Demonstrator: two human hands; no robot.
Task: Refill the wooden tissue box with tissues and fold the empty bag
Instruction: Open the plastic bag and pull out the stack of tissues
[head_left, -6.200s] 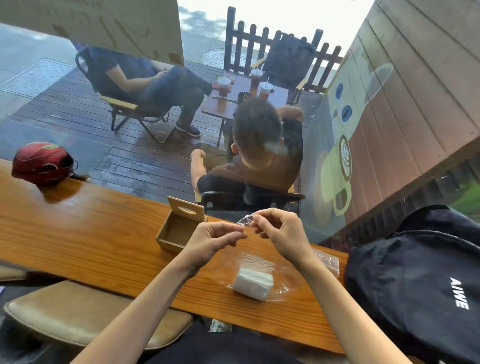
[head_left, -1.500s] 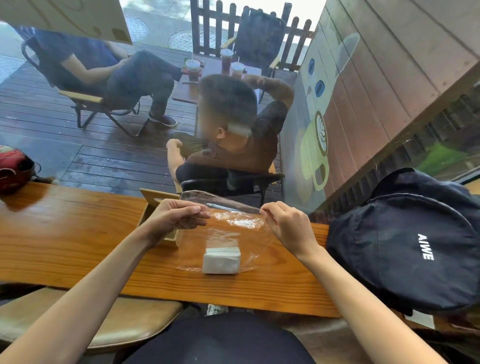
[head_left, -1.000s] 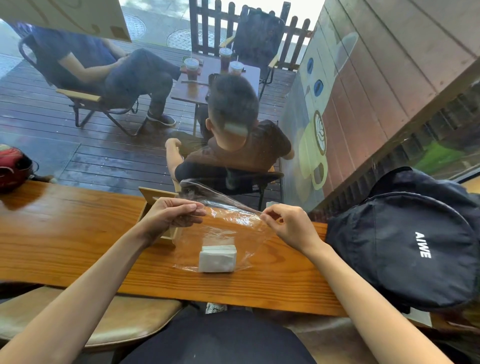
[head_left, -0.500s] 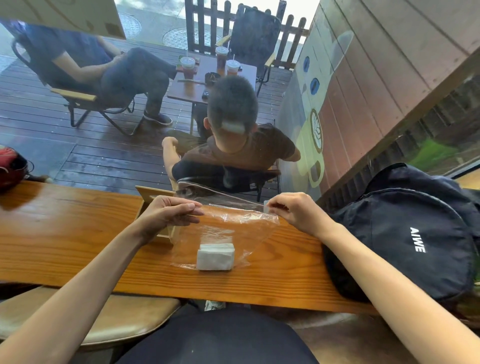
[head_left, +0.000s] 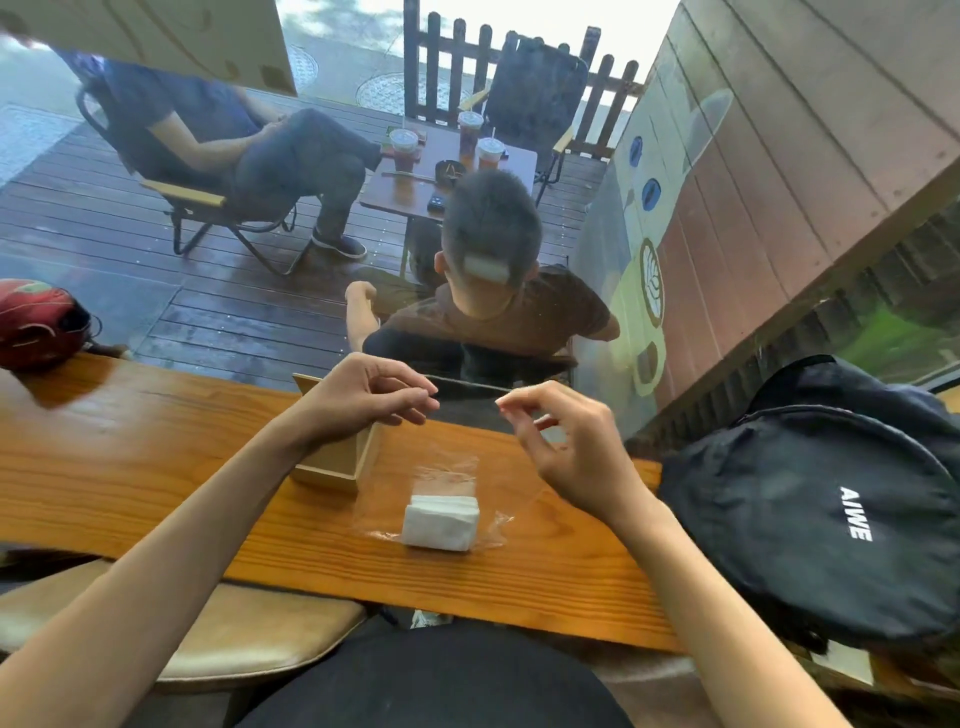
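A clear plastic bag (head_left: 447, 470) lies slack on the wooden counter (head_left: 130, 457), and a white stack of tissues (head_left: 440, 521) sits inside its near end. The open wooden tissue box (head_left: 337, 462) stands just left of the bag, partly hidden by my left wrist, with its lid propped up behind. My left hand (head_left: 371, 397) hovers above the box, fingers loosely curled and holding nothing. My right hand (head_left: 563, 447) hovers above and to the right of the bag with its fingers apart, also holding nothing.
A black backpack (head_left: 810, 514) fills the counter's right end, close to my right forearm. A red helmet (head_left: 39, 322) sits at the far left. A window pane rises right behind the counter. A padded stool (head_left: 234, 634) stands below the near edge.
Both hands held the bag's top edge stretched open in the air. They have let go and moved closer together, and the bag has slumped down onto the counter around the tissues.
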